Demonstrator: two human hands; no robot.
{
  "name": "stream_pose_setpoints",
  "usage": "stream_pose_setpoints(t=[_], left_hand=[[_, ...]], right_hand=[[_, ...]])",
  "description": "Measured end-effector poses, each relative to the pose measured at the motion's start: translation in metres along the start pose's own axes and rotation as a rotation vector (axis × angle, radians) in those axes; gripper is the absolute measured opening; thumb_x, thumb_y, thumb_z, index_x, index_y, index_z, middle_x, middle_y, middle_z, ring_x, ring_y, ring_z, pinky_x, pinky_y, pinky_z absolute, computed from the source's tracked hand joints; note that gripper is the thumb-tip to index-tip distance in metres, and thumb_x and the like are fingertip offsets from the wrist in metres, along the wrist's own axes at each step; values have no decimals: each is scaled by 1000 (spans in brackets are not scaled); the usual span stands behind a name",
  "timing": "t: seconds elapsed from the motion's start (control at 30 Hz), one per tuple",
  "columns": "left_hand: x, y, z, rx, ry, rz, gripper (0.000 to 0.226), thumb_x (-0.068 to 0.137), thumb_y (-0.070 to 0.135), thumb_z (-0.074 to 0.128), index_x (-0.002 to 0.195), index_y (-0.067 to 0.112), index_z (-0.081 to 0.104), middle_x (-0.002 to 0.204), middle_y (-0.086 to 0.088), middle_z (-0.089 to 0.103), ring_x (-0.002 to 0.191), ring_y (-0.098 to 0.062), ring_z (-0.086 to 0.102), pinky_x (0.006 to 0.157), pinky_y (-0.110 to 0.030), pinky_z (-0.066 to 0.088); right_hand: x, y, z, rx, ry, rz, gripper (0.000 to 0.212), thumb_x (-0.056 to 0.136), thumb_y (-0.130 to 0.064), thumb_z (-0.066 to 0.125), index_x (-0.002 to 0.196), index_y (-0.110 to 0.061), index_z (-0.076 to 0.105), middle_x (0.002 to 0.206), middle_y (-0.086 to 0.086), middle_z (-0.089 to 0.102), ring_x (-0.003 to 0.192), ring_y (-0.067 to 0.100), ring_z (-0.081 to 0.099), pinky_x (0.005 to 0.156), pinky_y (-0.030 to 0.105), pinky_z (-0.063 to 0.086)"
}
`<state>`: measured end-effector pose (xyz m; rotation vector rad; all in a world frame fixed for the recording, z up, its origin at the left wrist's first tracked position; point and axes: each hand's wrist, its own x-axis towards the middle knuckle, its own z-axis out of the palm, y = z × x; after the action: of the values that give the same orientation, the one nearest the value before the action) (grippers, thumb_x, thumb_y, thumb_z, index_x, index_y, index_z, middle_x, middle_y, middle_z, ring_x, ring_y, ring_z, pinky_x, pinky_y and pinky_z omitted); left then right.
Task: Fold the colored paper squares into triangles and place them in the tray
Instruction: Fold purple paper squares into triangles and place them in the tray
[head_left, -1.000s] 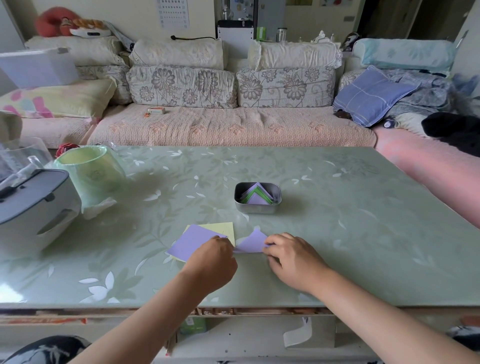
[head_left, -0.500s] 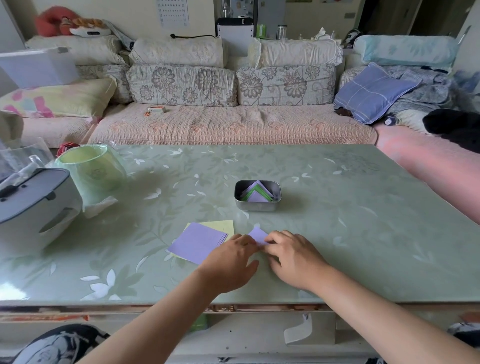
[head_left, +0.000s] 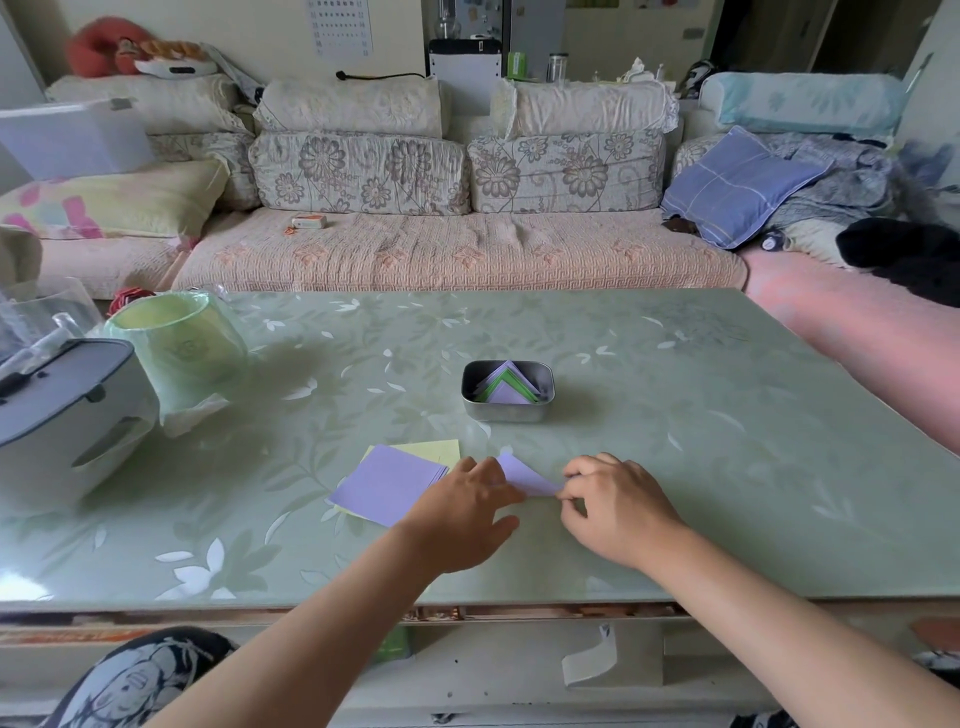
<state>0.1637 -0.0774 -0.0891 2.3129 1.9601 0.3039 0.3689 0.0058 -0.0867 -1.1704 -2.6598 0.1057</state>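
my right hand (head_left: 618, 506) pinches the purple paper (head_left: 524, 475) by its corner; my left hand (head_left: 462, 514) lies spread, fingertips pressing it, near the tray (head_left: 506, 413).

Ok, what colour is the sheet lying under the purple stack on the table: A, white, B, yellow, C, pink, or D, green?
B: a yellow sheet shows past the far and near edges of the purple stack, left of the purple paper that the right hand pinches.
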Motion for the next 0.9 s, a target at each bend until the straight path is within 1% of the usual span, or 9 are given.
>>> stream_pose_setpoints(t=[0.2, 0.33, 0.37, 0.43, 0.5, 0.53, 0.67, 0.77, 0.9], left_hand=[[3, -4, 3, -85, 4, -2, 36, 99, 36, 50, 134, 31, 57, 143, 4, 44, 124, -19, 36, 101, -29, 38], [7, -13, 4, -174, 35, -3, 34, 96, 33, 56, 130, 30, 60, 136, 5, 51, 120, -17, 38, 103, -33, 39], [9, -15, 5, -184, 56, -7, 36, 95, 33, 58, 131, 29, 59, 131, 4, 54, 117, -18, 39, 102, -33, 39], [15, -19, 7, -184, 95, -10, 42, 92, 32, 62, 134, 27, 58, 122, 0, 56, 111, -21, 42, 99, -33, 39], [20, -21, 7, -202, 116, -9, 44, 90, 30, 65, 133, 25, 58, 117, -3, 57, 108, -24, 46, 98, -33, 39], [24, -23, 7, -204, 122, 1, 44, 90, 29, 66, 132, 25, 59, 117, -3, 57, 107, -24, 47, 97, -34, 40], [35, -31, 7, -141, 109, 64, 40, 93, 32, 63, 132, 23, 59, 117, -2, 61, 105, -24, 50, 94, -35, 42], [40, -35, 6, -126, 108, 80, 38, 94, 33, 61, 131, 23, 61, 115, -1, 62, 105, -22, 50, 91, -35, 43], [42, -39, 8, -141, 111, 111, 44, 90, 46, 64, 128, 24, 61, 107, 0, 60, 97, -21, 50, 87, -31, 44]], right_hand=[[0, 4, -2, 19, -2, 59, 24, 85, -30, 57, 92, -28, 80, 112, -11, 68, 108, 19, 59, 86, 28, 43], [3, 4, -1, 14, 7, 67, 26, 81, -35, 49, 79, -25, 73, 98, -10, 67, 96, 20, 60, 77, 29, 37], [5, 4, -2, 11, 5, 59, 24, 82, -35, 50, 81, -25, 71, 97, -9, 66, 96, 19, 60, 77, 30, 36], [11, 4, -4, 25, -8, 34, 19, 86, -37, 57, 95, -28, 70, 104, -11, 66, 103, 18, 59, 83, 31, 37], [16, 2, -6, 53, -41, 10, 27, 87, -40, 61, 112, -31, 67, 114, -11, 64, 111, 17, 57, 92, 31, 39], [19, 1, -5, 68, -61, 5, 31, 86, -42, 63, 116, -31, 65, 117, -12, 62, 114, 17, 55, 94, 31, 39], [33, -2, -4, 101, -135, 11, 43, 83, -51, 66, 122, -34, 62, 118, -12, 57, 117, 14, 51, 98, 31, 39], [41, -3, -4, 124, -174, 12, 45, 82, -54, 68, 123, -35, 62, 118, -11, 56, 115, 13, 52, 95, 30, 41], [49, -3, -7, 84, -199, -12, 45, 84, -59, 66, 124, -37, 61, 113, -14, 56, 103, 11, 56, 82, 27, 40]])
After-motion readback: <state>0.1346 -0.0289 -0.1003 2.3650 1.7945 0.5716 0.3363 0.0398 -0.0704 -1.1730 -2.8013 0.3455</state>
